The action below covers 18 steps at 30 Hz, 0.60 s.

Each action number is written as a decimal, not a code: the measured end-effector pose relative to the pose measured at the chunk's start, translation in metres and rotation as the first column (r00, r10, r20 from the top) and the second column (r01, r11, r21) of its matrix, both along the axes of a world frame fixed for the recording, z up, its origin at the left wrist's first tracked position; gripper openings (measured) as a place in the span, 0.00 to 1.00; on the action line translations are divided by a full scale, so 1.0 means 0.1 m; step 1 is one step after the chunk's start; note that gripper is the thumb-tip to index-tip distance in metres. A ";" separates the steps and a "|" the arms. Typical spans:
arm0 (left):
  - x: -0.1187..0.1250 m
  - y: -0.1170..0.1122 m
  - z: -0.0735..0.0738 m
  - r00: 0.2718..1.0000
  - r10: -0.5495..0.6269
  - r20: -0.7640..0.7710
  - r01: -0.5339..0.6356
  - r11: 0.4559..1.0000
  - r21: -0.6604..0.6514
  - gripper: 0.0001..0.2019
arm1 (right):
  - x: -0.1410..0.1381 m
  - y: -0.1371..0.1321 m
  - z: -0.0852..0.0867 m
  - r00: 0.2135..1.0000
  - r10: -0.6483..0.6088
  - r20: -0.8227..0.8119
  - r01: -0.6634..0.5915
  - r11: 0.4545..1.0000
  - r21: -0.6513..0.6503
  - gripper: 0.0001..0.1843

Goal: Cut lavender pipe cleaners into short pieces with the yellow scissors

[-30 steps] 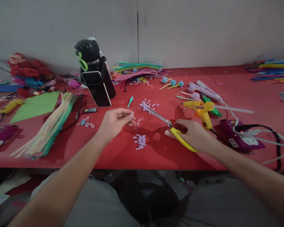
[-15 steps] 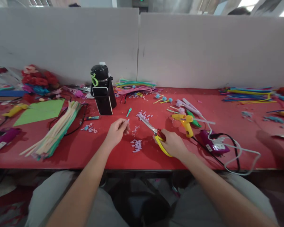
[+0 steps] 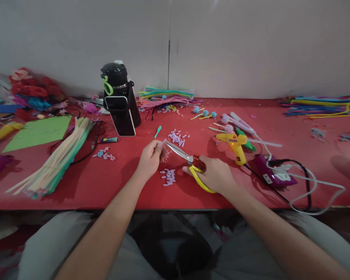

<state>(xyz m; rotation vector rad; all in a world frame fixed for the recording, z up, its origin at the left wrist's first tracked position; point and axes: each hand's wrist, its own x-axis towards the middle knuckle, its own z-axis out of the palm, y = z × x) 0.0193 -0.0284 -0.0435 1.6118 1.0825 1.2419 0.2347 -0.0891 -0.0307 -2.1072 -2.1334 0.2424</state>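
My right hand (image 3: 214,174) grips a pair of scissors (image 3: 179,151) with red and yellow handles. The blades look nearly closed, and their tips reach the fingertips of my left hand (image 3: 151,156). Between that thumb and finger is pinched a small purple fuzzy piece (image 3: 163,143), mostly covered by the fingers. Just beyond the blades lies a pile of short purple pieces (image 3: 177,137). A second purple pile (image 3: 168,177) sits nearer the table's front edge, with fine purple crumbs between the two.
A black bottle with a phone (image 3: 124,116) against it stands left of centre. Pipe cleaners (image 3: 61,155) lie in a bundle at left. To the right are a yellow glue gun (image 3: 235,146), a purple power block (image 3: 274,173) and looping cables. A pale partition (image 3: 221,50) stands behind.
The view has tilted down. My left hand has moved right to the scissors' tips, and the purple piece in its fingers now meets the blades, which look more closed.
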 end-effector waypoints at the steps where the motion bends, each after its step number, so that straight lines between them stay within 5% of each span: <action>1: 0.00 0.00 0.00 1.000 0.004 0.003 -0.004 1.000 -0.001 0.21 | 0.00 0.00 0.00 1.000 0.002 0.000 -0.002 1.000 -0.001 0.34; 18: 0.00 0.03 -0.04 0.997 -0.069 -0.018 0.069 0.998 -0.004 0.20 | 0.05 0.01 0.00 0.994 0.034 0.100 -0.035 0.999 0.009 0.35</action>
